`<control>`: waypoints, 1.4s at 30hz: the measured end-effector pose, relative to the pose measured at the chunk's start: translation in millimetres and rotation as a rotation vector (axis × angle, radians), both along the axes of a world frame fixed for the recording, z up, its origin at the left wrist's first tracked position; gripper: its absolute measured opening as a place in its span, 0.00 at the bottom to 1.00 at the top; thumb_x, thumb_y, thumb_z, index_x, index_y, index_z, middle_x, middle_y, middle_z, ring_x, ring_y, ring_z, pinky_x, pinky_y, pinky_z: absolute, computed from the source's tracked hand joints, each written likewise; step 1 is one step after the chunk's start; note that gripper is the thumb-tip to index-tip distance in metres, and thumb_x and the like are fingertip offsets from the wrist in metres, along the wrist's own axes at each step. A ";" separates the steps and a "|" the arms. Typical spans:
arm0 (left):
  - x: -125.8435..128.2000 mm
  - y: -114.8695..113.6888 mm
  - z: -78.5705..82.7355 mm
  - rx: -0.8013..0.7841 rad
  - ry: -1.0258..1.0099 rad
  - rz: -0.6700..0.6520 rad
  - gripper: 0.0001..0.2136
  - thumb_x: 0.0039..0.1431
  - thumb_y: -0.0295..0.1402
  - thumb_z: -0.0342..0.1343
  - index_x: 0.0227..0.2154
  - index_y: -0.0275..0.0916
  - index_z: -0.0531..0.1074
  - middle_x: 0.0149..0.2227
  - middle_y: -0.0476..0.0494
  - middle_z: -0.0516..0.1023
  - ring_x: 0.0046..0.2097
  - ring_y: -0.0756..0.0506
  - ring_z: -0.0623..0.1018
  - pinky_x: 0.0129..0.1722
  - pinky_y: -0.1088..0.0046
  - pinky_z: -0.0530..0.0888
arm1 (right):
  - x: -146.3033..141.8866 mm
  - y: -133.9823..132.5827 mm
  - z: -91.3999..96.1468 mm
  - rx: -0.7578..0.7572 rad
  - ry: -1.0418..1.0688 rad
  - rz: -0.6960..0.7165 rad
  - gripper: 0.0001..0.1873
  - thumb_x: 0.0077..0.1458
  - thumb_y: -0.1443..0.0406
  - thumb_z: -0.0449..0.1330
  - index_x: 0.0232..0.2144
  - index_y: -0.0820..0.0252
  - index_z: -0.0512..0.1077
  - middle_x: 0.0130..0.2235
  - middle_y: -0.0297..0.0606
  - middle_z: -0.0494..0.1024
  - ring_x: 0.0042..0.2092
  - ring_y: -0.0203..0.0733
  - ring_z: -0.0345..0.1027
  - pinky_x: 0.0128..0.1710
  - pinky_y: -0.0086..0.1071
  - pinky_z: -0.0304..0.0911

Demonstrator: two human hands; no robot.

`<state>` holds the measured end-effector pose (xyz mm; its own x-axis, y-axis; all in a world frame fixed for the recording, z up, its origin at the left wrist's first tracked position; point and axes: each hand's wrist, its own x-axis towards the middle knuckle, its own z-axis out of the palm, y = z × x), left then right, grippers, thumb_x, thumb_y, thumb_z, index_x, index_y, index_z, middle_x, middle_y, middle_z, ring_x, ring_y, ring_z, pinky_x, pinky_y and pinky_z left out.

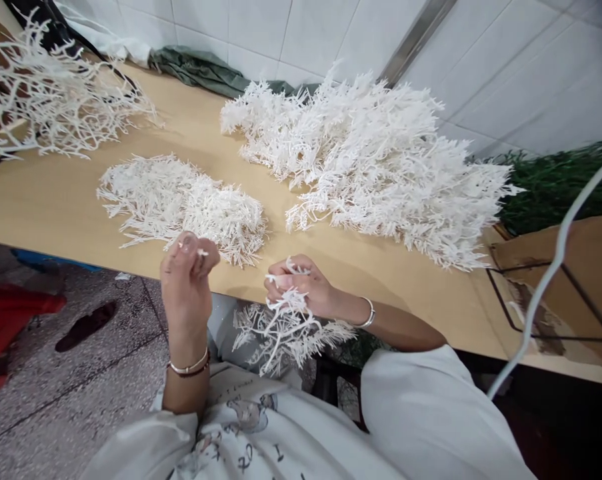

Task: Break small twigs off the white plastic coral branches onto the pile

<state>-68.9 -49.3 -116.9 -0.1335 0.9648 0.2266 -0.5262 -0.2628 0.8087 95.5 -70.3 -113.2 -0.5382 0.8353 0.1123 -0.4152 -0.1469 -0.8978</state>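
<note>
My right hand point(303, 283) is closed round the stem of a white artificial branch point(281, 327), whose feathery sprigs hang below it over my lap. To its left, my left hand point(188, 267) is raised with fingers pinched on a small white plastic sprig piece point(201, 253), only its tip showing. Just beyond that hand lies a low pile of small white sprigs point(185, 200) on the wooden table point(191, 113). A bigger heap of bushy white branches point(371, 160) is spread out farther back on the right.
Bare white stems point(65, 100) stand at the back left. A dark green cloth point(195, 67) lies along the tiled wall. At right are green artificial foliage point(561, 180), a cardboard box point(575, 267) and a hanging white cable point(555, 260). A red stool point(15, 307) stands at left.
</note>
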 end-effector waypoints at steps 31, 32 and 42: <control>22.8 -16.9 -26.0 0.384 0.932 0.137 0.12 0.56 0.36 0.55 0.24 0.39 0.59 0.21 0.54 0.60 0.24 0.52 0.62 0.26 0.74 0.59 | -7.9 -6.0 1.6 0.320 -0.499 -0.605 0.16 0.53 0.60 0.62 0.22 0.61 0.61 0.20 0.25 0.56 0.21 0.26 0.47 0.19 0.23 0.46; 23.4 -17.7 -26.1 0.365 0.913 0.144 0.11 0.57 0.34 0.55 0.24 0.39 0.59 0.21 0.54 0.60 0.24 0.52 0.62 0.25 0.75 0.59 | -7.8 -6.9 1.6 0.323 -0.500 -0.597 0.15 0.53 0.61 0.62 0.23 0.61 0.62 0.20 0.25 0.57 0.21 0.26 0.48 0.19 0.23 0.46; 14.7 -21.1 -18.5 0.353 0.804 0.030 0.09 0.62 0.29 0.49 0.25 0.39 0.62 0.21 0.54 0.58 0.23 0.53 0.59 0.23 0.75 0.57 | -4.8 -10.3 3.3 0.408 -0.602 -0.562 0.15 0.59 0.60 0.55 0.23 0.61 0.61 0.21 0.26 0.56 0.22 0.28 0.51 0.21 0.24 0.49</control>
<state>-54.2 -70.4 -135.4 0.1708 0.8195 0.5471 0.1789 -0.5718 0.8006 90.7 -80.7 -109.8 -0.1285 0.9490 0.2880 0.2242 0.3107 -0.9237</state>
